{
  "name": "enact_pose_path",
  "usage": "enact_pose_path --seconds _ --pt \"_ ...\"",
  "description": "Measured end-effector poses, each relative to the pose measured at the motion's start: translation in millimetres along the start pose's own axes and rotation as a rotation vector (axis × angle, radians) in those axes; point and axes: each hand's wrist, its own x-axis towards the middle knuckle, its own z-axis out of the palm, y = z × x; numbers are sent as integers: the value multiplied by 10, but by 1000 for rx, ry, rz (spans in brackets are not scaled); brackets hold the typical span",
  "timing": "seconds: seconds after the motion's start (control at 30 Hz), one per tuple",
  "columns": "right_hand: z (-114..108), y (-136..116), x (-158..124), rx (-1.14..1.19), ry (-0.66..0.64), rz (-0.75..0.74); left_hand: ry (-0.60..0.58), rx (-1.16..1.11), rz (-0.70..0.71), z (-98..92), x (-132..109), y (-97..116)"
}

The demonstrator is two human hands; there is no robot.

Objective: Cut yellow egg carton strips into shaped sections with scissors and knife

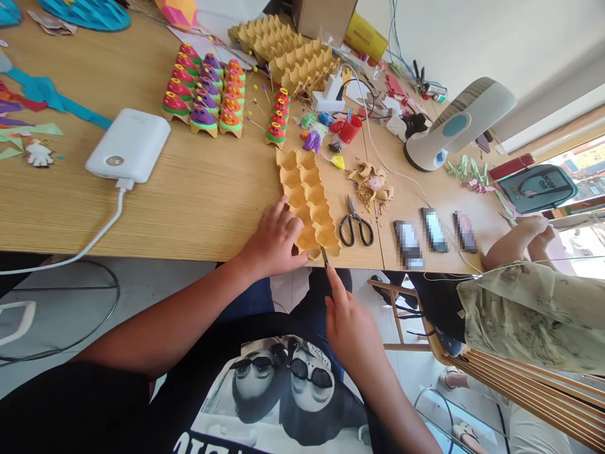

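A tan pulp egg carton piece [309, 192], two cups wide, lies near the front edge of the table. My left hand [278, 238] grips its left side, with the thumb at the near edge and the fingers curled over the cups. Below that edge, my right hand [352, 321] is closed round a thin knife [326, 263], index finger stretched along it. The knife's blade touches the carton's near end, between the two rows of cups. Black-handled scissors [355, 226] lie just right of the carton, blades pointing away.
Painted egg-carton strips [203, 94] stand behind, near stacked egg trays [293, 53]. A white power bank [128, 145] with a cable sits at left. Carton scraps [371, 186], several phones [433, 230] and a fan [454, 126] are on the right. A co-worker's arms [517, 243] rest at the far right.
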Motion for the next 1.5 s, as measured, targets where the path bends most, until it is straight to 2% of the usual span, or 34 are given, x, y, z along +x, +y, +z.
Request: enact_pose_path --seconds 0.1,0.37,0.63,0.9,1.2,1.5 --pt "28 21 -31 26 0 2 0 -13 13 2 4 -14" --pt "-61 -81 230 8 37 7 0 18 9 8 12 -5" --pt "-9 20 3 23 -13 -4 -6 16 0 -10 10 11" --pt "-71 -47 234 32 21 -12 8 38 31 10 15 -18" --pt "-6 -3 -7 25 -26 18 6 47 38 6 8 -17" --pt "-105 -117 224 6 -15 24 16 30 17 13 13 -5"
